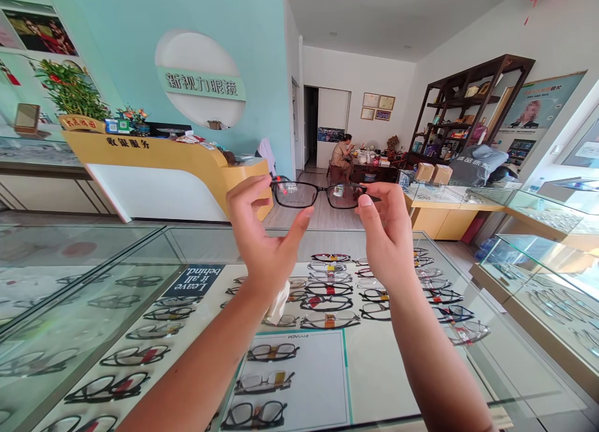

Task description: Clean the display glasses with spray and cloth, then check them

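Black-framed glasses (pixel 322 189) lie between the two hands, raised above the glass tabletop (pixel 384 357), their long axis running side to side, nearly level. The right hand (pixel 386 232) pinches the right end between thumb and finger. The left hand (pixel 266 238) meets the left end with its fingers, thumb apart below; whether it grips cannot be told. Neither hand is clearly nearer.

Counter (pixel 381 363), glass-topped display type, containing beneath its pane rows of eyeglass frames (pixel 330 289), several with red or yellow lens stickers, a dark-blue card (pixel 195 281) lettered "Leave it all behind", and a teal-edged white panel (pixel 322 382) bearing three spectacle frames (pixel 264 382).
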Available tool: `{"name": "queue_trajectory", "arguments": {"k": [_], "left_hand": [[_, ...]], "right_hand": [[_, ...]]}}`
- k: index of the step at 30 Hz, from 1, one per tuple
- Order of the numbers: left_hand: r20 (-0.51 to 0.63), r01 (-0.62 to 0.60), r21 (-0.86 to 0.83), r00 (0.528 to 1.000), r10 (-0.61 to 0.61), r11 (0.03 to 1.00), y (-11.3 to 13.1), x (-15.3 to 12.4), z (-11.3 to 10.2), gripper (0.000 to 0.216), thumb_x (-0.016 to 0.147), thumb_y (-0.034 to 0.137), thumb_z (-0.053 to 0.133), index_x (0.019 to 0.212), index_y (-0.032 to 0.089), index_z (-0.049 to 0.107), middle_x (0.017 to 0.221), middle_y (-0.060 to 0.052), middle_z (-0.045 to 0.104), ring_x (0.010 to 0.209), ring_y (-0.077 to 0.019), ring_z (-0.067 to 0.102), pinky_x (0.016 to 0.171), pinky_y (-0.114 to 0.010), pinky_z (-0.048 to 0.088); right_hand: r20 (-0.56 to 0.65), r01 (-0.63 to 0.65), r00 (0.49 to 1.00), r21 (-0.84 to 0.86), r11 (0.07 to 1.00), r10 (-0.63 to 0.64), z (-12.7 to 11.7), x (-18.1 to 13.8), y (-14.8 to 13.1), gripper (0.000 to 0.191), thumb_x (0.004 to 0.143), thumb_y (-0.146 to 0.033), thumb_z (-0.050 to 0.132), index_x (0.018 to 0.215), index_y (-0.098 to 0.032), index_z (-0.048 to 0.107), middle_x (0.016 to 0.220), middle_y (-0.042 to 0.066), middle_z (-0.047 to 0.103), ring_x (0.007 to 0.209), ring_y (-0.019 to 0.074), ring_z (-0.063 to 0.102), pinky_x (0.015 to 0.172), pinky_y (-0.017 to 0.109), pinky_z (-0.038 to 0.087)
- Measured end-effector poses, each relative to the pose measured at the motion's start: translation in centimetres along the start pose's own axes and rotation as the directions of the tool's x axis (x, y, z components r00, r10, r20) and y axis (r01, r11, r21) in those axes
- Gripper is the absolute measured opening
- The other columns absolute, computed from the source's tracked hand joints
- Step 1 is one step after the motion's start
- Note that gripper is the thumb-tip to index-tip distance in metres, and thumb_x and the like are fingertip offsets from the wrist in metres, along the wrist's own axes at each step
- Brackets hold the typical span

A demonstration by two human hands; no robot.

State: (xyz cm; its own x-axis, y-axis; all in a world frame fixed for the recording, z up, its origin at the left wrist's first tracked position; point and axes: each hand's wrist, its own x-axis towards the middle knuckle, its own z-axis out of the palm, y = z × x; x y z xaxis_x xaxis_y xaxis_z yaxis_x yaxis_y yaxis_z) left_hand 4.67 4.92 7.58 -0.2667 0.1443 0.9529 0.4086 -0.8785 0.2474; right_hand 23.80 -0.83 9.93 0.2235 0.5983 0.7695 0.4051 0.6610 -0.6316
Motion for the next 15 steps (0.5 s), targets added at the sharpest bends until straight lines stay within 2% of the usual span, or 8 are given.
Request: {"name": "queue_trajectory", "arguments": {"k": [6, 15], "left_hand": [[0.034, 0.142, -0.17, 0.99, -0.139, 0.975, -0.56, -0.02, 0.36, 0.066, 0.089, 0.044, 0.095, 0.146, 0.038, 0.063, 0.154, -0.009, 0.066, 0.147, -0.034, 0.064, 0.113, -0.052, 0.059], [0.082, 0.214, -0.207, 0.976, -0.201, 0.955, -0.69, -0.05, 0.56, 0.066, 0.089, 0.048, 0.094, 0.145, 0.038, 0.061, 0.157, -0.01, 0.065, 0.149, -0.0337, 0.065, 0.116, -0.055, 0.06]], "right_hand": [[-0.056, 0.064, 0.996, 0.021, 0.998, -0.063, -0.02, -0.04, -0.35, 0.027, 0.111, -0.051, 0.064, 0.127, -0.029, 0.067, 0.121, 0.006, 0.078, 0.098, 0.0221, 0.072, 0.083, 0.04, 0.056], [-0.15, 0.146, 0.978, -0.012, 0.989, -0.146, 0.2, 0.01, -0.6, 0.017, 0.109, -0.042, 0.067, 0.119, -0.028, 0.07, 0.122, 0.006, 0.079, 0.09, 0.0199, 0.071, 0.08, 0.039, 0.055]]}}
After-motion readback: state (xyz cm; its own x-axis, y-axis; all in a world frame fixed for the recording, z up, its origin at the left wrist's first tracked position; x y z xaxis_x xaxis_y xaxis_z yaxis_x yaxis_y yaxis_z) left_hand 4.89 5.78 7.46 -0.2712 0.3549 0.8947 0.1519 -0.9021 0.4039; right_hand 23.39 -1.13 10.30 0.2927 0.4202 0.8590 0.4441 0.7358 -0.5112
